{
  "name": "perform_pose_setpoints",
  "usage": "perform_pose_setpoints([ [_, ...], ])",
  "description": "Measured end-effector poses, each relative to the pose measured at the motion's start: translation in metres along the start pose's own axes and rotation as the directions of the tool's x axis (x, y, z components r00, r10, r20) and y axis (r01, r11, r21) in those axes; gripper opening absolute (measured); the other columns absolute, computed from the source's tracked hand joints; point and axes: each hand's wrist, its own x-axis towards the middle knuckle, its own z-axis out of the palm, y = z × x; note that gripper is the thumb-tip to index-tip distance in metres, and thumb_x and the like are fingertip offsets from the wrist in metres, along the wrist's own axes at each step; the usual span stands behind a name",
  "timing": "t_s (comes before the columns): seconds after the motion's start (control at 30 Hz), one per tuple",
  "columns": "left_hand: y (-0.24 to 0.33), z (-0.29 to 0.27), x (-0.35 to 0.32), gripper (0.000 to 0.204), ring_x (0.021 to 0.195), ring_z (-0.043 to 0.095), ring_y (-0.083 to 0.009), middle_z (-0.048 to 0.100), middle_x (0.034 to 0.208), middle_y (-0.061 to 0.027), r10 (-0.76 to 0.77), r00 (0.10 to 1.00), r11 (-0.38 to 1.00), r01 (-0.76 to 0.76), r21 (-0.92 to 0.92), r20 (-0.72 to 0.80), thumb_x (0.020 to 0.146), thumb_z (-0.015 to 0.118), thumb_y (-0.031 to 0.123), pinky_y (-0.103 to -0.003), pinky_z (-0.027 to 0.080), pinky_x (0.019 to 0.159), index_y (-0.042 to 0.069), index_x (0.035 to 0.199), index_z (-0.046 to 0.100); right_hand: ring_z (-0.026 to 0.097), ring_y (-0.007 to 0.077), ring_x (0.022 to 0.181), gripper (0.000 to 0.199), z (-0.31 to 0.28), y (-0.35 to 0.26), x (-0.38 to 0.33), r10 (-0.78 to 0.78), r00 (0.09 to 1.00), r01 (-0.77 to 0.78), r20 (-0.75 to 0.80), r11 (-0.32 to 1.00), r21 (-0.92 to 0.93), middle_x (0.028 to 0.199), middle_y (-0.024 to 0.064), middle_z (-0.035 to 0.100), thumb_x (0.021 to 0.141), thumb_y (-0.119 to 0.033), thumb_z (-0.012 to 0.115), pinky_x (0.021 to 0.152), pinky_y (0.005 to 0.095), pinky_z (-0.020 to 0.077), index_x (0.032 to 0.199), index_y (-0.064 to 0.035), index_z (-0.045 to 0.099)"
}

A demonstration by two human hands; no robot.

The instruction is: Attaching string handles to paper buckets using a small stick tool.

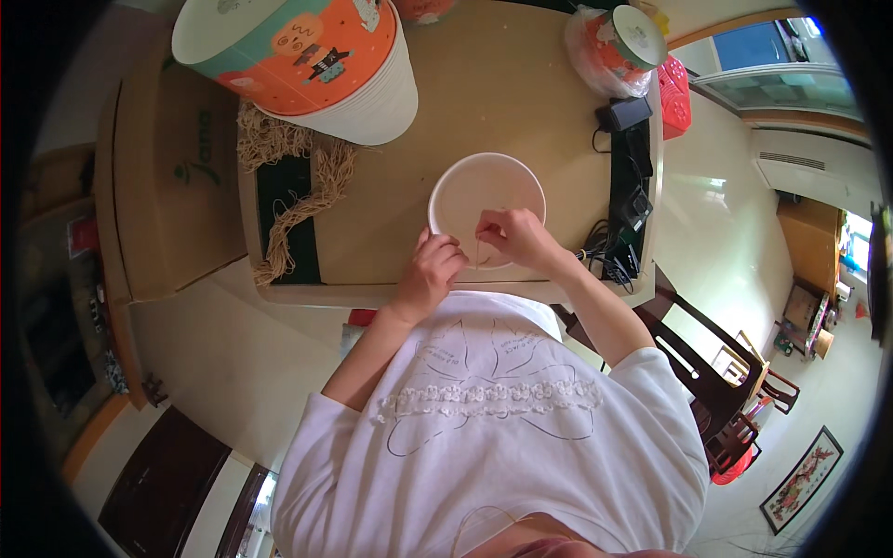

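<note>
A round white paper bucket (486, 181), seen from above through its wide mouth, is close in front of me at the near side of the table. My left hand (433, 268) is closed at its near-left rim, with fingers bent over the edge. Over the bucket's mouth, my right hand (517, 236) pinches a thin pale string (478, 251). The string runs down from the right fingertips toward the near rim, beside the left fingers. Where its lower end goes is too small to tell. Farther left lies a bundle of tan strings (307, 206) across the table's dark green edge.
A tall stack of white buckets (367, 98), the outermost orange and green, stands at the far left. At the far right is a plastic-wrapped printed tub (619, 46). A black adapter (625, 113) and cables (609, 256) line the right edge. A cardboard box (177, 186) stands left.
</note>
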Motion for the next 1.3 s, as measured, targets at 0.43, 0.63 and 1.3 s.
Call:
perform_pose_setpoints([
  [0.43,0.017,-0.013,0.017,0.011,0.097,0.057,-0.0215,0.057,0.087,-0.0037,-0.050,0.998,0.999,0.050,-0.011,0.029,0.075,0.064,0.001,-0.056,0.028,0.107,0.008,0.084,0.062,0.062,0.0252,0.065,0.008,-0.036,-0.057,-0.024,0.120,0.965,-0.105,0.232,0.992,-0.075,0.071,0.0133,0.063,0.082,-0.009,0.062,0.059,0.0339,0.0468,0.084,-0.0015,0.062],
  [0.63,0.001,0.004,0.010,0.005,0.094,0.057,-0.0184,0.058,0.080,-0.0023,-0.024,0.999,0.994,0.020,0.106,0.040,0.074,0.064,0.006,-0.056,0.025,0.109,0.010,0.076,0.063,0.061,0.0323,0.068,0.012,-0.047,-0.068,-0.031,0.101,0.982,-0.090,0.156,0.993,-0.075,0.073,0.0145,0.064,0.083,-0.014,0.061,0.062,0.0385,0.0473,0.083,-0.0022,0.063],
  [1.3,0.020,0.009,0.040,0.010,0.080,0.059,-0.0252,0.059,0.077,-0.0064,-0.145,0.986,0.989,0.144,-0.019,-0.087,0.072,0.067,0.006,-0.045,0.041,0.094,0.009,0.081,0.063,0.061,0.0268,0.076,0.014,0.008,-0.035,-0.055,0.035,0.904,-0.078,-0.426,0.993,-0.084,0.082,0.0113,0.059,0.078,-0.004,0.067,0.066,0.0347,0.0494,0.087,-0.0029,0.057],
])
